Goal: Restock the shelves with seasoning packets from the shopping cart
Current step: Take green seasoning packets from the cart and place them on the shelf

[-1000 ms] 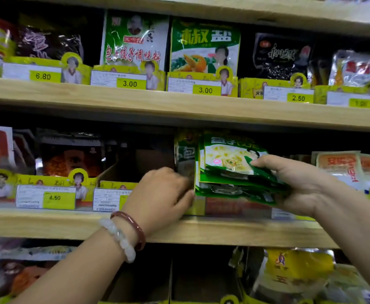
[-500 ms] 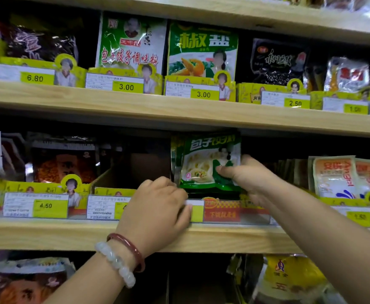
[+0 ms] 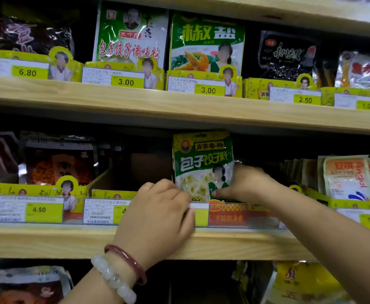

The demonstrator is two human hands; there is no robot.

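Nearest to me, the person's left hand point(image 3: 157, 218) lies on the front lip of the middle shelf point(image 3: 48, 240), knuckles up, fingers curled down over the price-tag strip point(image 3: 105, 210). It seems to press there to steady the display tray; I cannot tell if it holds anything. On the wrist sit a red bangle point(image 3: 127, 263) and a pale bead bracelet point(image 3: 114, 279).

A little further in, at about two o'clock from that hand, the right hand point(image 3: 248, 183) reaches in from the lower right, forearm slanting upward. Its thumb lies on the lower front of the green seasoning packets point(image 3: 202, 165) and its fingers go behind them, so it pinches the stack at its right edge.

The packets stand upright in their slot on the middle shelf, just behind the tags, under the upper shelf point(image 3: 179, 106). I judge this is the placing step, nearly done. The next move, I think, calls for a gentle push back so that the stack stands alone, then letting go without tipping it.
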